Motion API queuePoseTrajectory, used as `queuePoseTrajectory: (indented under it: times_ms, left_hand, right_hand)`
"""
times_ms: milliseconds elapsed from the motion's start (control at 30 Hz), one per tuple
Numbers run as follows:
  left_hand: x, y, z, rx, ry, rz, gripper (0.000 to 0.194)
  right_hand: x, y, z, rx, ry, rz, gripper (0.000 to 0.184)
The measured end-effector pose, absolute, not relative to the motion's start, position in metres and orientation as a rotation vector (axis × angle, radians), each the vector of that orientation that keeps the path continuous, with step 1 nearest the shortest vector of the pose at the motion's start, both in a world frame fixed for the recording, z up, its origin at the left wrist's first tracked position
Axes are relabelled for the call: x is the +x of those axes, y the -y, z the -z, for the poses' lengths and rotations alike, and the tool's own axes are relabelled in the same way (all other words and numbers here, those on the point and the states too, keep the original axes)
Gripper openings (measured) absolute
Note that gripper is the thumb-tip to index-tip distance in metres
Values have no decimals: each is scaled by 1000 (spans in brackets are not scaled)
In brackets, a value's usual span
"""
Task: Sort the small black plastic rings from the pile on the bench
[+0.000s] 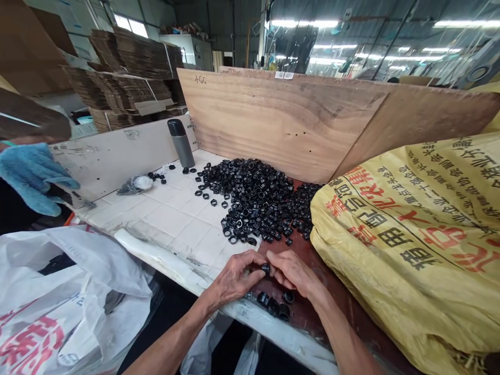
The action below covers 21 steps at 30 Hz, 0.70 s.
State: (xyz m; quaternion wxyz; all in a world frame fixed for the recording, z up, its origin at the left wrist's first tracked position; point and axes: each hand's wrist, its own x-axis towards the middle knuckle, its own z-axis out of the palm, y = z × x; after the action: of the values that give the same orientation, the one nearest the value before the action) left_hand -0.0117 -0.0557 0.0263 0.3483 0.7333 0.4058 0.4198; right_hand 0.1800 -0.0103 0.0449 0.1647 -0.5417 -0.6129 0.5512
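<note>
Near the table's front edge, my left hand (pixel 239 274) pinches a small black plastic ring (pixel 266 269) between thumb and fingers. Opposite it, my right hand (pixel 292 271) has its fingers closed against the same ring; whether it holds a second part is hidden. Just below my hands, several black rings (pixel 273 306) lie together on the dark red board (pixel 312 307). Beyond my hands rises a large heap of black rings (pixel 253 195), with loose ones scattered on its left side.
A yellow woven sack (pixel 410 219) bulges over the right side. Wooden boards (pixel 273 114) wall the back. A grey bottle (pixel 182 143) stands at the back left, near a small plastic bag (pixel 135 185). A white bag (pixel 70 297) and a blue glove (pixel 35 174) are at left.
</note>
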Motion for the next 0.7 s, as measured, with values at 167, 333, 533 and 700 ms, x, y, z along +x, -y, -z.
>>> queuePoseTrajectory:
  times_ms: [167, 333, 533, 700]
  left_hand:
    - [-5, 42, -12, 1856, -1711, -1165, 26]
    - [-2, 29, 8, 1949, -1842, -1089, 22]
    - [-1, 35, -2, 1776, -1867, -1068, 5]
    - [-4, 35, -5, 1343, -1551, -1201, 21]
  right_hand:
    - [202, -11, -37, -1819, 1893, -200, 18]
    - [202, -15, -17, -1647, 2086, -114, 8]
    - [186, -4, -15, -1583, 2121, -224, 7]
    - [175, 4, -23, -1325, 1945, -808, 7]
